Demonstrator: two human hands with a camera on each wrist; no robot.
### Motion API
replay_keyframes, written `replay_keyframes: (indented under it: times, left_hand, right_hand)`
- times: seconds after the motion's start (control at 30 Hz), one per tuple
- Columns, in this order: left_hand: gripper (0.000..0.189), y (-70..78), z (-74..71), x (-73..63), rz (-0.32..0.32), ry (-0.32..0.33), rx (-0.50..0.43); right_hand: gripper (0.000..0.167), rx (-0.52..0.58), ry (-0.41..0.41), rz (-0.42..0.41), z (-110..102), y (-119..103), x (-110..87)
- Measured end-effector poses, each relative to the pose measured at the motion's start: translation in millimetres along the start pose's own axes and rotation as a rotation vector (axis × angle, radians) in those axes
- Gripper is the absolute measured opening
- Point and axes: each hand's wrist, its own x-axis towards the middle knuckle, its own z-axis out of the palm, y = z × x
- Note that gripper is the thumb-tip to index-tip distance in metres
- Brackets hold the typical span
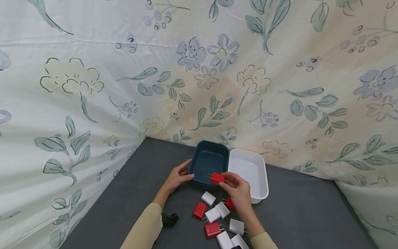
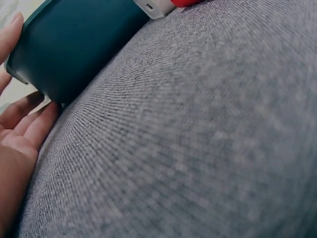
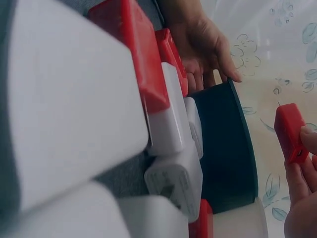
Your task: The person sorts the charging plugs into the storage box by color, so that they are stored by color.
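Note:
My right hand (image 1: 238,192) pinches a red charger plug (image 1: 217,178) between thumb and fingers, above the near edge of the dark teal bin (image 1: 208,157). In the right wrist view the held plug (image 3: 290,130) is raised over the bin's rim. My left hand (image 1: 178,178) holds the left side of that bin. Its thumb lies at the rim, and the other fingers reach along the outer wall in the left wrist view. Below the bins several white charger plugs (image 1: 212,215) and red charger plugs (image 1: 212,229) lie in a loose cluster.
A white bin (image 1: 265,183) stands against the right side of the teal one. Left of the plugs, a small black object (image 1: 170,220) sits by the left sleeve. The dark grey tabletop (image 1: 298,214) ends at a flower-printed cloth (image 1: 192,100).

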Motion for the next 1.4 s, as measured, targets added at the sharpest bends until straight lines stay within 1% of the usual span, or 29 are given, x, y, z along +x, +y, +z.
replay_keyframes:
  times: [0.17, 0.37, 0.53, 0.77, 0.83, 0.97, 1.07, 1.13, 1.17, 1.37, 1.4]
  left_hand:
    - [0.073, -2.0, 1.3, -0.4, 0.010, -0.004, -0.004]
    - [0.072, -3.7, 2.8, -1.1, 0.001, -0.010, -0.012]
    - [0.072, -2.2, 4.8, -0.9, -0.005, -0.018, -0.009]
    - [0.070, -2.6, 3.8, 1.3, -0.021, -0.006, -0.007]
    - [0.070, -3.5, 3.4, 1.9, -0.021, -0.005, -0.007]
    - [0.070, -3.4, 3.6, 2.0, -0.018, 0.001, -0.006]
    - [0.072, -2.6, 3.8, 2.2, -0.009, 0.003, -0.005]
    - [0.071, -1.9, 3.0, 2.3, -0.010, 0.005, -0.004]
    - [0.071, 1.7, 3.3, 0.8, -0.013, 0.006, -0.006]
    - [0.070, 1.8, 2.0, -0.1, -0.017, 0.031, 0.022]
    - [0.071, -1.4, 1.5, 1.1, -0.009, 0.034, 0.030]
  right_hand:
    - [0.045, 0.005, 0.011, -0.003, 6, -3, -0.2]
    - [0.044, 0.002, 0.003, -0.005, 7, -1, -0.6]
    - [0.041, -0.022, 0.005, 0.017, 6, 1, 0.4]
    - [0.042, -0.023, -0.002, 0.037, 8, -2, 6.8]
    - [0.043, -0.025, -0.004, 0.027, 9, -2, 8.0]
    - [0.043, -0.016, 0.000, 0.038, 11, -2, 8.8]
    - [0.043, -0.007, 0.011, 0.052, 12, -3, 10.1]
    - [0.044, -0.008, 0.015, 0.047, 13, -3, 11.9]
    - [0.045, -0.006, 0.015, 0.048, 14, -4, 13.0]
    - [0.047, 0.003, 0.009, 0.042, 19, -7, 17.2]
    - [0.047, 0.006, 0.008, 0.038, 20, -7, 17.3]
